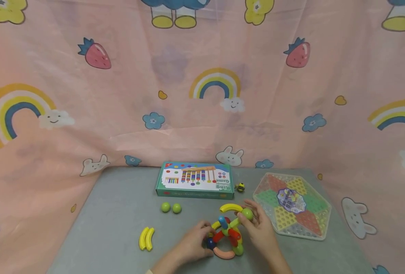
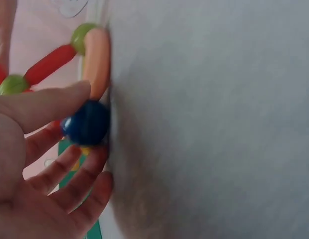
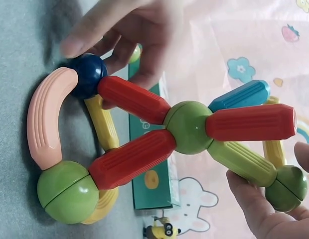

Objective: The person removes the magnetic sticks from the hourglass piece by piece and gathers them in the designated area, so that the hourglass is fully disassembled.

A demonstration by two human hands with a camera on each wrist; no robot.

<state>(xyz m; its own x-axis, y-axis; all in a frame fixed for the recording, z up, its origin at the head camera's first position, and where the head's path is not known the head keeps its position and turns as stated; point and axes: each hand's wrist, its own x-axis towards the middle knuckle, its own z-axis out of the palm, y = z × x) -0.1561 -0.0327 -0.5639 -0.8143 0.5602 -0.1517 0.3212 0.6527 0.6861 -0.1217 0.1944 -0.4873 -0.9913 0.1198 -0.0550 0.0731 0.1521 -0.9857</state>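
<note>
A structure of coloured sticks and balls stands on the table, with a green centre ball [image 3: 188, 127] joining red sticks [image 3: 132, 159], a blue stick [image 3: 241, 94] and a light green stick [image 3: 246, 163]. At its base, a peach curved stick [image 3: 47, 117] runs between a dark blue ball [image 2: 87, 123] and a green ball [image 3: 68, 191]. My left hand [image 1: 196, 242] holds the dark blue ball between thumb and fingers. Up at the light green stick's end, my right hand [image 1: 260, 229] grips another green ball [image 1: 247, 214], from which a yellow curved stick [image 1: 231, 207] reaches left.
Two yellow curved sticks [image 1: 149, 239] lie at the left, and two green balls [image 1: 171, 207] sit farther back. Behind stand a Ring Game box [image 1: 195, 180] and a small yellow-and-black figure [image 1: 240, 187]. A hexagonal game board [image 1: 293, 205] lies at the right.
</note>
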